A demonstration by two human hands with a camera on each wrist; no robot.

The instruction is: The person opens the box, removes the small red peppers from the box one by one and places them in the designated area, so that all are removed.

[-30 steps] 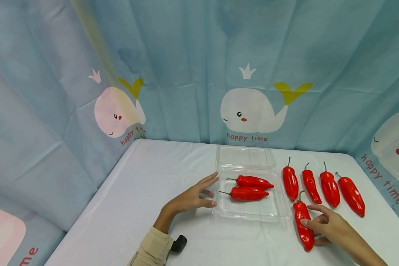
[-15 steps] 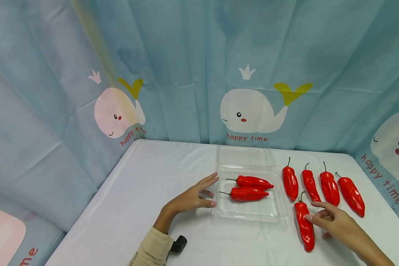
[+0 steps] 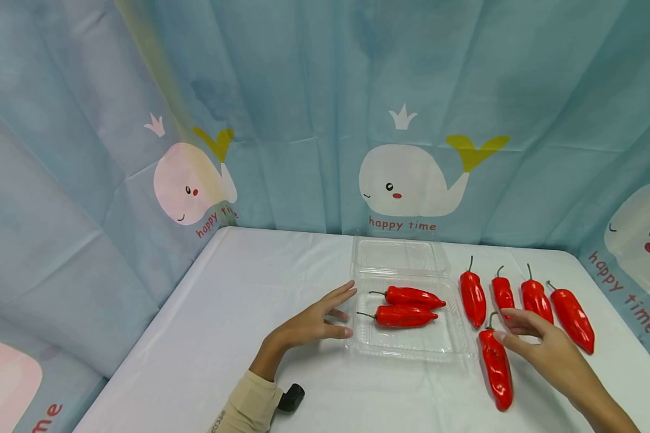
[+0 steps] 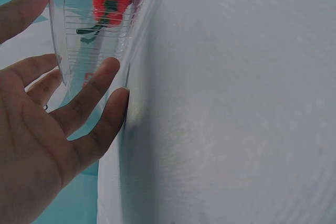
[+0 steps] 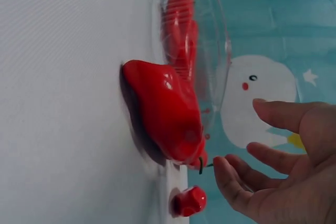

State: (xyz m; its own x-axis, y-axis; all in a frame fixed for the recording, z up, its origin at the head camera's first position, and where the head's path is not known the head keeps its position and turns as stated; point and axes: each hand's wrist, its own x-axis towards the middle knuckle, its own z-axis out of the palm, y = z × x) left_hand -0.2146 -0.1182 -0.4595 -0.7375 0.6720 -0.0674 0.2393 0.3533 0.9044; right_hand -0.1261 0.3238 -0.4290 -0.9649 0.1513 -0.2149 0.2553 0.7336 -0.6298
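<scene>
Two red peppers [image 3: 403,316] lie side by side in the clear plastic clamshell box [image 3: 411,341], whose lid is folded back. My left hand [image 3: 311,322] is at the box's left side, fingers spread; the left wrist view shows its fingertips by the box wall [image 4: 62,35]. My right hand [image 3: 552,355] hovers beside a single red pepper [image 3: 497,376] lying in front of the others, fingers loosely bent, holding nothing. In the right wrist view a gap shows between the hand [image 5: 294,166] and the big red pepper [image 5: 165,111]. The hand partly hides two peppers behind it.
Several more red peppers [image 3: 472,299] with green stems form a row right of the box. The open lid [image 3: 398,254] reaches toward the blue whale-print curtain [image 3: 314,180]. A black device [image 3: 291,397] sits at the left wrist. White cloth [image 3: 249,270] covers the table.
My right hand has let go of the front pepper and moved up and away, toward the row behind. That pepper stays on the table. The left hand has not moved.
</scene>
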